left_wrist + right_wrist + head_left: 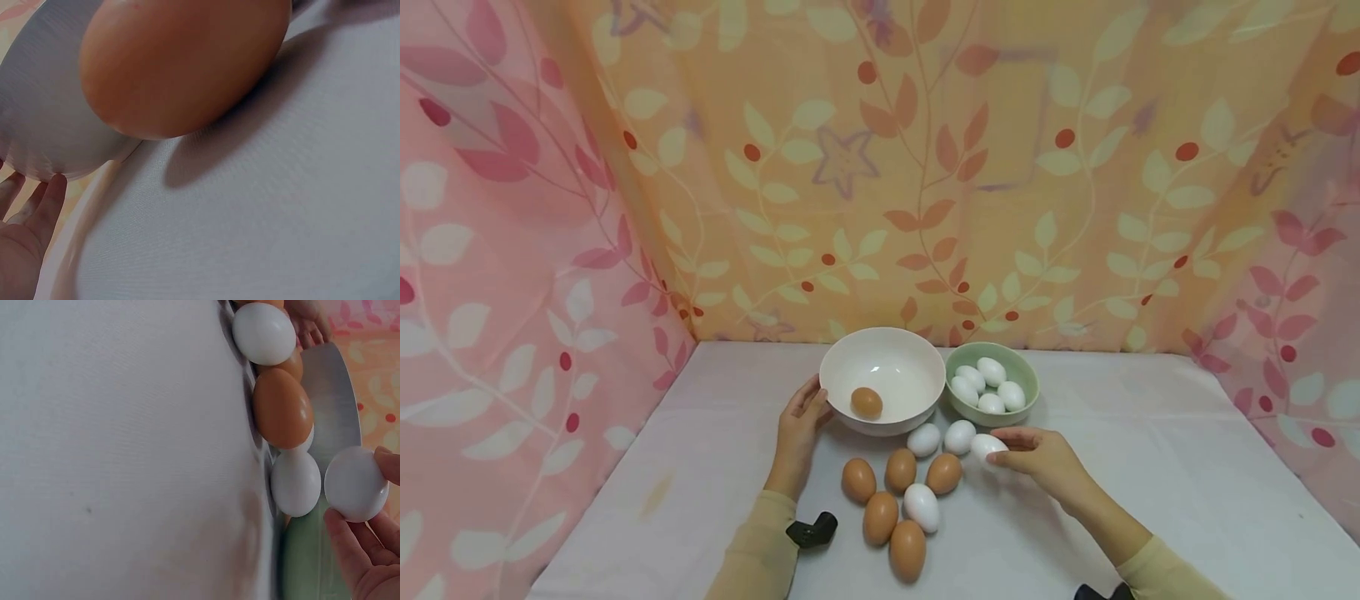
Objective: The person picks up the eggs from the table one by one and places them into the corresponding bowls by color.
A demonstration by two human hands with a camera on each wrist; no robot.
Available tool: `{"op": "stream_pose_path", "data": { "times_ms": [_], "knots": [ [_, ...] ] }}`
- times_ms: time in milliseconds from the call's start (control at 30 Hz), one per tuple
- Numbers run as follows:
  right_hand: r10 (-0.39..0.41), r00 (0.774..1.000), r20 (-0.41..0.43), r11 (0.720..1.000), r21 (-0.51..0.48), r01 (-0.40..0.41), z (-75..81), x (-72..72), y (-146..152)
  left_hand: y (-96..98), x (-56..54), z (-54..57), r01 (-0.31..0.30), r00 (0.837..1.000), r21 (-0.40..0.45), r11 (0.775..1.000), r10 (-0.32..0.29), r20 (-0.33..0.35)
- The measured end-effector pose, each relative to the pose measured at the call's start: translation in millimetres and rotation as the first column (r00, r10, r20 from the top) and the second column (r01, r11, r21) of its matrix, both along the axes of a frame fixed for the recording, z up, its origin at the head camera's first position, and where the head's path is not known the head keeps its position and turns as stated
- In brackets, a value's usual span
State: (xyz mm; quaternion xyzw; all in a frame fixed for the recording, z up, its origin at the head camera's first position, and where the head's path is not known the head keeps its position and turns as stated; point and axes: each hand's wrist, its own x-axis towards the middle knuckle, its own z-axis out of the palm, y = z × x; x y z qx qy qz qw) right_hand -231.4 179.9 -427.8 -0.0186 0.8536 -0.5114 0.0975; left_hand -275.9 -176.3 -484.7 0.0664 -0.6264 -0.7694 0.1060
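Observation:
My right hand point(1037, 458) pinches a white egg point(356, 484) between thumb and fingers, in front of the green bowl point(1032, 392). Several white eggs lie inside that bowl. At the left side of the large white bowl point(917, 383), my left hand point(800, 425) rests its fingers on the outer wall; in the left wrist view the fingertips point(57, 181) touch it from below. One brown egg point(867, 403) lies in the white bowl. Two white eggs point(923, 440) sit on the cloth just before the bowls, near the held egg.
Several brown eggs point(881, 518) and one white egg point(922, 508) lie on the white tablecloth point(1000, 550) between the forearms. A black wrist mount point(812, 531) is on the left sleeve. A patterned curtain point(925, 167) hangs behind the bowls.

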Motion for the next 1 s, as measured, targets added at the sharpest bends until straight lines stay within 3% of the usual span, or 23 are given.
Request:
{"op": "stream_pose_path", "data": {
  "times_ms": [400, 567, 1000],
  "knots": [
    [0.002, 1.000, -0.022, 1.000, -0.005, -0.002, 14.4, -8.8, -0.7, -0.1, -0.2, -5.3, -0.010, 1.000, 0.023, 1.000, 0.010, 0.000],
    [0.007, 0.999, -0.032, 1.000, -0.027, -0.007, 19.7, -11.4, -3.4, -1.7, 2.4, -5.2, -0.012, 1.000, -0.008, 1.000, 0.012, 0.008],
    [-0.046, 0.999, -0.024, 0.996, -0.073, 0.044, 33.9, -35.7, -3.5, 0.3, -0.4, -3.2, -0.006, 1.000, -0.010, 1.000, 0.006, 0.014]
  ]
}}
